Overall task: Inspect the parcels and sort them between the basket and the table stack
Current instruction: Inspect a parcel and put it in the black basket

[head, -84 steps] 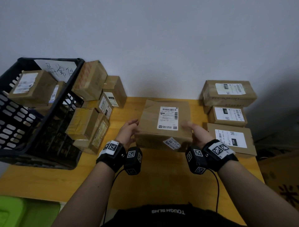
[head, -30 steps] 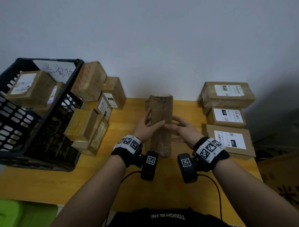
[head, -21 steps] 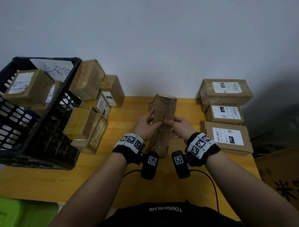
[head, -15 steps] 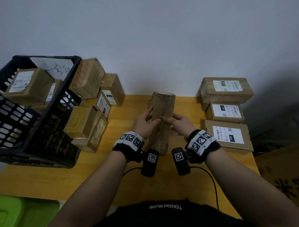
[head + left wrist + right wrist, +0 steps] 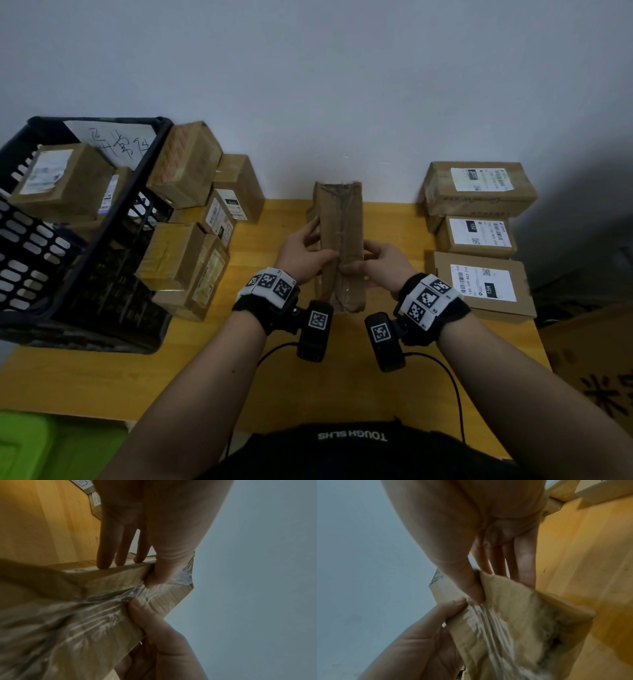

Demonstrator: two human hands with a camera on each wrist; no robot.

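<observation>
A brown taped parcel (image 5: 339, 219) stands on its edge above the middle of the wooden table (image 5: 274, 377), its narrow taped side facing me. My left hand (image 5: 308, 246) grips its left face, thumb (image 5: 154, 580) on the tape and fingers (image 5: 109, 555) behind. My right hand (image 5: 376, 260) grips the right face the same way, thumb (image 5: 471, 588) in front and fingers (image 5: 522, 568) behind. The two thumbs nearly meet on the wrinkled tape. A black basket (image 5: 106, 229) with several parcels stands at the left. The stack of three labelled parcels (image 5: 476, 236) lies at the right.
A loose pile of parcels (image 5: 185, 257) leans against the basket's right wall, close to my left wrist. A grey wall backs the table. A green object (image 5: 51, 445) sits below the front left corner and a carton (image 5: 599, 359) beyond the right edge.
The parcel, held flat with its label up 2.8 s ago, has been turned onto its edge. Both hands shifted from its sides to its middle. Over the last second it barely moved.
</observation>
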